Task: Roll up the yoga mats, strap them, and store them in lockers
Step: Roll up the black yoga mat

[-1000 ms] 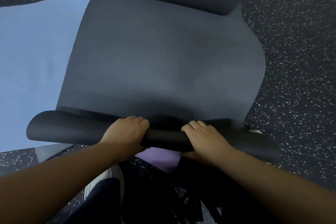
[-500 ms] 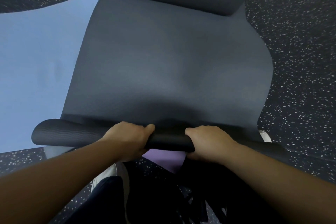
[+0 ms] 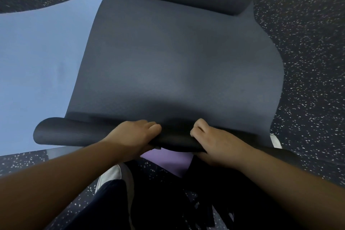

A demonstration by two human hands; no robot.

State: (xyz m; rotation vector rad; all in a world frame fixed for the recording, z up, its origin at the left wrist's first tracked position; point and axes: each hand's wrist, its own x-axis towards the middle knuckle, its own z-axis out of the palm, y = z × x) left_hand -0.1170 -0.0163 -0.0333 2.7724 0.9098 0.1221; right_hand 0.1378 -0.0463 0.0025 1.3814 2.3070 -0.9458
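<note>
While both the left hand [image 3: 133, 136] and right hand [image 3: 214, 143] grip its rolled end, the dark mat [image 3: 177, 65] stretches away, roll lying crosswise, speckled floor [image 3: 308, 61] at right

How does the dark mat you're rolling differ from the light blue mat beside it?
The dark mat is charcoal and partly rolled at its near end, gripped by the left hand and right hand; the light blue mat lies unrolled and untouched, partly under the dark mat. Both are on the speckled floor.
</note>
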